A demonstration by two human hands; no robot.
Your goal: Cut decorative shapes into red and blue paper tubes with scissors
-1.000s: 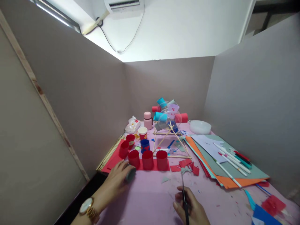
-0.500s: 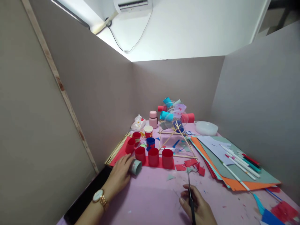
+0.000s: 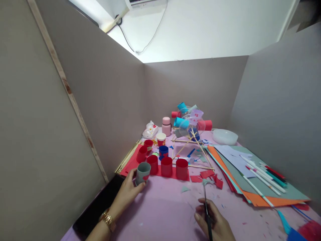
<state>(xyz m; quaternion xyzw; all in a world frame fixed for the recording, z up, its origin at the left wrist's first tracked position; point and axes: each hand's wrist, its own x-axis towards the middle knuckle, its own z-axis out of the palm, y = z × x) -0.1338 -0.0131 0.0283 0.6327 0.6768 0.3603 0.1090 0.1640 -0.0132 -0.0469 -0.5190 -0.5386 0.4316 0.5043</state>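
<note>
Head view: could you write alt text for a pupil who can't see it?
A person's left hand holds a grey cup and the right hand holds scissors at a pink table. Beyond, red cups stand on red paper, before a stick-framed model bearing coloured cylinders; pens lie on paper at right.

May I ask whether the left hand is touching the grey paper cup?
Touching: the head view shows the left hand gripping the grey paper cup, thumb against its front.
</note>
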